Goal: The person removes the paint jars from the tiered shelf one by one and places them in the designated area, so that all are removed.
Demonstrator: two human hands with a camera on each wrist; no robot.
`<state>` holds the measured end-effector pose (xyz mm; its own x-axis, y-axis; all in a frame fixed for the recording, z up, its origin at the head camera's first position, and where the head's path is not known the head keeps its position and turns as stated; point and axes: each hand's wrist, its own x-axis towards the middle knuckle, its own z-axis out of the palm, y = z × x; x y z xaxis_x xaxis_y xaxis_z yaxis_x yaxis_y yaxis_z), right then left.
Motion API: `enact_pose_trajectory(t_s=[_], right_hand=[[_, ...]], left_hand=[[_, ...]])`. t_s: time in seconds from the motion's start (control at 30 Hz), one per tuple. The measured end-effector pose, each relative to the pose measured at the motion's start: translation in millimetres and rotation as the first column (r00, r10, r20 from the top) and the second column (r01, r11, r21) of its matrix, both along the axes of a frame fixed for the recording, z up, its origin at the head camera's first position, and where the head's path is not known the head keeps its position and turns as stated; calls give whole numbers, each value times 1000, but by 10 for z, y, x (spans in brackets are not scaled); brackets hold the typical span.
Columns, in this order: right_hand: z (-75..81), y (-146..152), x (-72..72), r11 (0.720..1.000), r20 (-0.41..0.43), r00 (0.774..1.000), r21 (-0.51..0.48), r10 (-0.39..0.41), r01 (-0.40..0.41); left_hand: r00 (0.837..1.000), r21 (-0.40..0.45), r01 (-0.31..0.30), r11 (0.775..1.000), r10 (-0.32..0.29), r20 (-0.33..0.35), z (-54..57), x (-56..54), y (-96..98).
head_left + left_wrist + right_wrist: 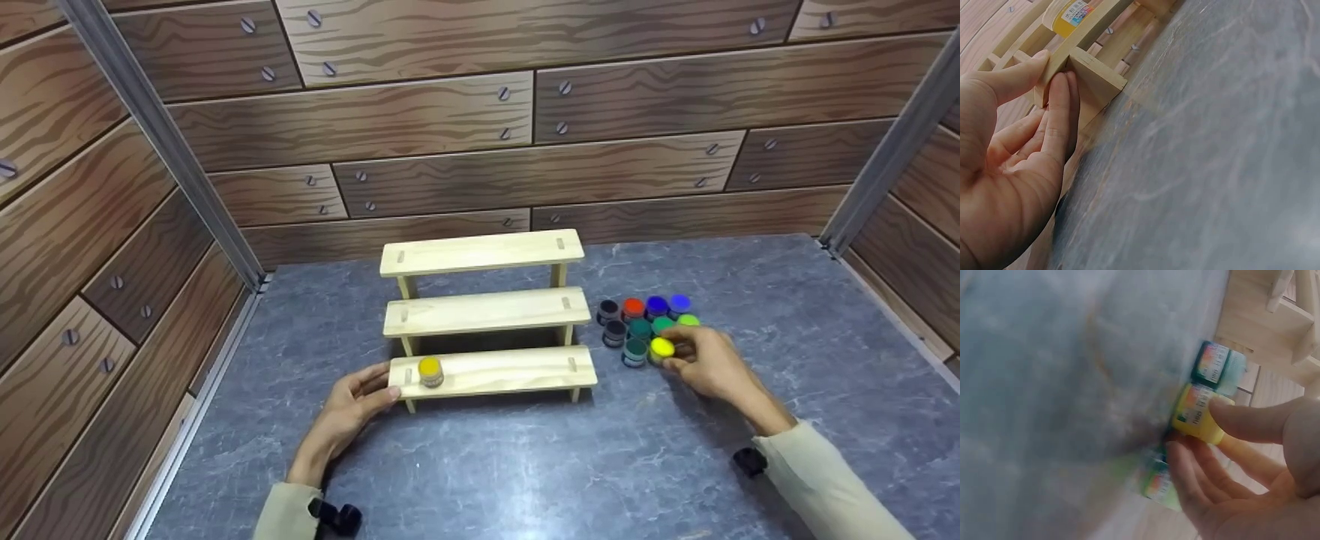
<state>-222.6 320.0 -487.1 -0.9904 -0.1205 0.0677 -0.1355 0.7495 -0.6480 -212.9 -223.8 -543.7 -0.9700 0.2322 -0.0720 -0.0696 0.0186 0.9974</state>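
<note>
My left hand pinches the left end of the lowest step of a three-tier wooden stand, thumb above and fingers beneath in the left wrist view. On that step, near its left end, stands a small dark-yellow paint jar; its label shows in the left wrist view. To the right of the stand, my right hand holds a bright yellow paint jar between thumb and fingers. This jar is at the front of a cluster of jars, beside a dark green jar.
Behind the yellow jar stand several more paint jars, among them a red one, a blue one and a light green one, partly covered by the right hand. Wood-patterned walls enclose the grey marbled tabletop.
</note>
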Motion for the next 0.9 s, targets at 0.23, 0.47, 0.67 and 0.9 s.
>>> enact_pose_trajectory(t_s=[0.23, 0.47, 0.67, 0.9], right_hand=[[315, -321, 110, 997, -113, 993, 66, 38, -31], [513, -872, 180, 988, -257, 954, 15, 155, -156], [586, -1344, 179, 960, -322, 911, -19, 259, -280], [584, -1818, 187, 928, -274, 901, -66, 337, -367]], left_hand=[[1000, 6, -7, 1000, 6, 10, -9, 10, -6], [1000, 27, -12, 1000, 12, 16, -22, 14, 14], [1000, 25, -14, 1000, 14, 1, -10, -2, 13], [1000, 27, -9, 1000, 9, 3, 0, -2, 13]])
